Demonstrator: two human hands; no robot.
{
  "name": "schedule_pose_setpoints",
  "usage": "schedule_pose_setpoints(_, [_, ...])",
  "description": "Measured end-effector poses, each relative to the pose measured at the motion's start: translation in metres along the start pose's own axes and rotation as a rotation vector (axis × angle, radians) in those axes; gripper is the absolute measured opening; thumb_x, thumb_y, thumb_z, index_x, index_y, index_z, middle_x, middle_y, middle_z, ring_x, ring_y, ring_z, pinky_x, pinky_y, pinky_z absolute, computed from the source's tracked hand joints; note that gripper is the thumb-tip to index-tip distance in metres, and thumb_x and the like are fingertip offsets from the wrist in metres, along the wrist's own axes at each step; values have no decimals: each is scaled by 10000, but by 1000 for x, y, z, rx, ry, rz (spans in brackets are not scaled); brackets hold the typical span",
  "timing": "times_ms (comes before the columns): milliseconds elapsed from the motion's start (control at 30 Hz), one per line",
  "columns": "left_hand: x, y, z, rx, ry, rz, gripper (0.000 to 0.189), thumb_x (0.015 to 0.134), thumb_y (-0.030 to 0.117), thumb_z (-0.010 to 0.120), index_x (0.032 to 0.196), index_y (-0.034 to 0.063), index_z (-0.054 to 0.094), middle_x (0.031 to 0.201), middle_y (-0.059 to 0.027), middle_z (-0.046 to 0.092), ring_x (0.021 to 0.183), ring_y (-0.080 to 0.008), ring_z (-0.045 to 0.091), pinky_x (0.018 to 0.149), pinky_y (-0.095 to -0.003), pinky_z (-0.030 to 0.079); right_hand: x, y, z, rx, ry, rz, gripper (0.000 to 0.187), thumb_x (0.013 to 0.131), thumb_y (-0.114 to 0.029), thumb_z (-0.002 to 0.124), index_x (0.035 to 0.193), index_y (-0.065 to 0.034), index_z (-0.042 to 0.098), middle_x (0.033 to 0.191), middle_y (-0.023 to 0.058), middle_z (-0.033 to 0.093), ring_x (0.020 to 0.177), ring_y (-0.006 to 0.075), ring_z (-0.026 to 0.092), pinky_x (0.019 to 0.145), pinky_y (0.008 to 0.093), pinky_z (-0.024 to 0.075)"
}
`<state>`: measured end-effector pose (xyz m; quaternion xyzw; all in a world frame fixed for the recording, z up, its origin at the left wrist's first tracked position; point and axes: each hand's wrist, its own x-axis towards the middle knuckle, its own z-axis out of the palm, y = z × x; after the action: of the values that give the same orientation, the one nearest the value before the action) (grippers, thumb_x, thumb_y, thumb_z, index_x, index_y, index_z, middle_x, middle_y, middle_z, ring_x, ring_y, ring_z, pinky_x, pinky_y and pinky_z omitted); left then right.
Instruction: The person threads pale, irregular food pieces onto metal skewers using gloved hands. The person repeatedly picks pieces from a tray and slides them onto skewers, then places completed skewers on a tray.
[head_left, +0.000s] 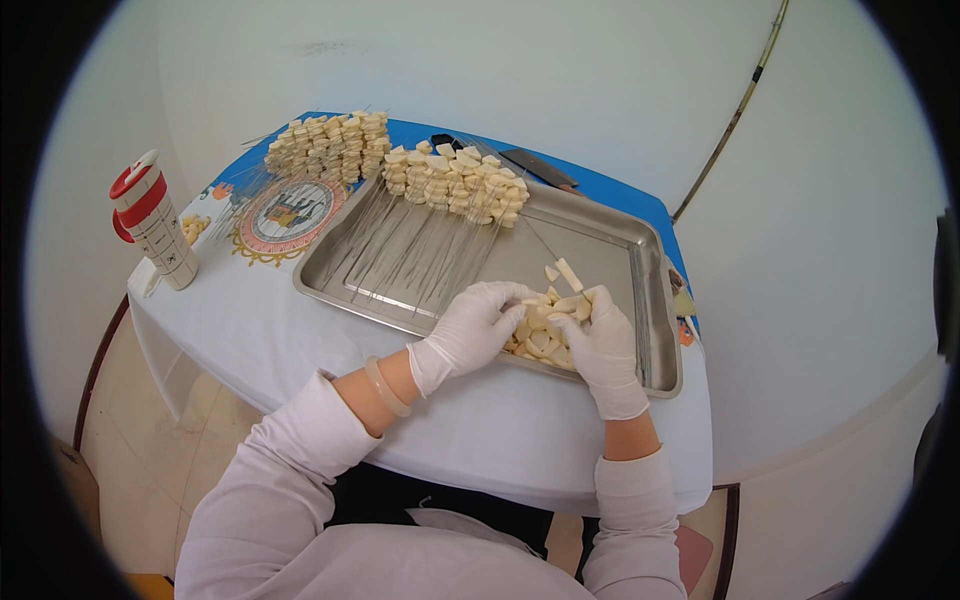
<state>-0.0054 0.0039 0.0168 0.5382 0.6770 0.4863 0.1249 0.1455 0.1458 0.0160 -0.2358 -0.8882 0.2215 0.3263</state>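
Observation:
My right hand (604, 349), in a white disposable glove, is closed around a thin skewer (541, 238). Pale cream food slices (569, 275) are threaded on the skewer, which slants up and away to the left. The fingertips of my left hand (480, 324), gloved too, pinch a pale slice (532, 301) close to the right hand; the fingers partly hide it. Below both hands, a pile of loose cut slices (541, 341) lies in the near right part of a shallow metal tray (525, 262).
Filled skewers (454, 184) are stacked at the tray's far left, bare ends toward me. Another stack (330, 146) stands beyond on the table. Bare skewers (642, 315) line the tray's right side. A cleaver (540, 166) lies behind, and a red-lidded tumbler (157, 225) stands left.

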Motion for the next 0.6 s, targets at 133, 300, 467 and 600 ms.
schedule_pose_setpoints(133, [5,-28,9,-241,92,-26,240,1027,81,501,1231,13,606,1097,-85,658,970,-155,626,882,-295,498,2,-7,-7,-94,-20,51,331,836,-221,789,965,-35,547,806,146,659,760,349,649,688,411,510])
schedule_pose_setpoints(300, [8,-27,8,-607,100,-129,240,1064,90,432,1252,49,576,1146,-31,617,996,-105,601,879,-264,478,1,-5,-7,-214,-210,82,358,849,-266,753,993,-35,522,816,206,648,807,425,644,716,497,496])
schedule_pose_setpoints(467, [7,-19,3,-647,100,-173,282,1075,141,458,1333,73,551,1109,5,591,1013,-94,598,869,-243,476,2,-3,-5,-256,-257,101,366,881,-303,724,1015,-31,519,821,206,652,820,424,647,726,504,495])
schedule_pose_setpoints(600, [6,-10,-1,-877,109,-298,367,1075,186,506,1429,87,502,1094,32,574,1013,-74,590,880,-222,481,0,-11,-7,-154,-110,119,357,920,-358,688,989,-35,552,812,187,653,817,411,646,710,496,485])
